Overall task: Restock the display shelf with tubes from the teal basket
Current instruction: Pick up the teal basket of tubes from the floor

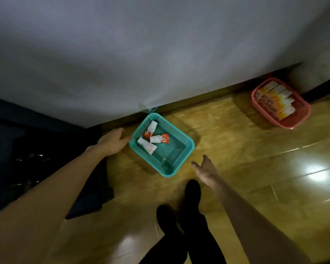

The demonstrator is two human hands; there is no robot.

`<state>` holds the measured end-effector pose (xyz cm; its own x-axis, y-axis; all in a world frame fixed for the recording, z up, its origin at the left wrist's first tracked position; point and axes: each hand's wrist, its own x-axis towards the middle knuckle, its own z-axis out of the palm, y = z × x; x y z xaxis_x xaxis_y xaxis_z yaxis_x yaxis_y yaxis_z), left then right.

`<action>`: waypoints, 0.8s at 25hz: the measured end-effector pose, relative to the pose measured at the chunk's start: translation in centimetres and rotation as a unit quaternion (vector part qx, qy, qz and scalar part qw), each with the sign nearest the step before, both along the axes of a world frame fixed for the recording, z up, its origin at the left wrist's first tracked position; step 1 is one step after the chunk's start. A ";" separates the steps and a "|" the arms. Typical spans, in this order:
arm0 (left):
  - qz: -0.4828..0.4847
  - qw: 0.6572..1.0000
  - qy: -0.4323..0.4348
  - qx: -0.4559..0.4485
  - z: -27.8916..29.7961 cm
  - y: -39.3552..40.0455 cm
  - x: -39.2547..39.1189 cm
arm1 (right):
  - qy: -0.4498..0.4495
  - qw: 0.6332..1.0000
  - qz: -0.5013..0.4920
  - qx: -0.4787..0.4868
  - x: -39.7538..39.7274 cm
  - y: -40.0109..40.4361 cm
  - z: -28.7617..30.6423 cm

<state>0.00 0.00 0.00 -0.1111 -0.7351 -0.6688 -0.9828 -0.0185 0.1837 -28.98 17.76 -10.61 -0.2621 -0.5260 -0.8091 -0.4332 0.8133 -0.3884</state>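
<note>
A teal basket [181, 149] sits on the glossy yellow-brown floor [246, 159], close to the dark skirting at the foot of a grey wall [160, 54]. Three white-and-orange tubes [154, 139] lie loose in its far half; the near half of the mesh bottom is bare. The left hand [112, 141] reaches in from the left with fingers spread open, holding nothing, its fingertips right at the basket's left rim. The right hand [205, 167] hangs just off the basket's near right corner, palm open and fingers loosely spread, also holding nothing. Well off to the right, against the wall, a red basket [295, 119] holds a row of white-and-orange boxes [274, 100]. The person's dark shoes [192, 189] stand on the floor below the teal basket.
</note>
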 end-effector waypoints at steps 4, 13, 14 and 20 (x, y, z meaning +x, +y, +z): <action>0.019 0.999 -0.031 0.022 -10.1 -4.8 -0.1 | -0.018 0.998 -0.053 0.019 0.8 -2.1 -11.2; 0.065 0.997 -0.013 0.037 -29.1 -12.6 -0.7 | -0.052 0.965 -0.259 -0.005 3.2 -7.9 -30.1; 0.070 0.997 -0.012 0.039 -30.6 -12.9 -0.6 | -0.052 0.961 -0.270 -0.001 3.3 -8.5 -31.5; 0.056 0.997 -0.031 0.048 -36.9 -13.9 -0.9 | -0.049 0.961 -0.272 -0.002 3.8 -7.8 -39.2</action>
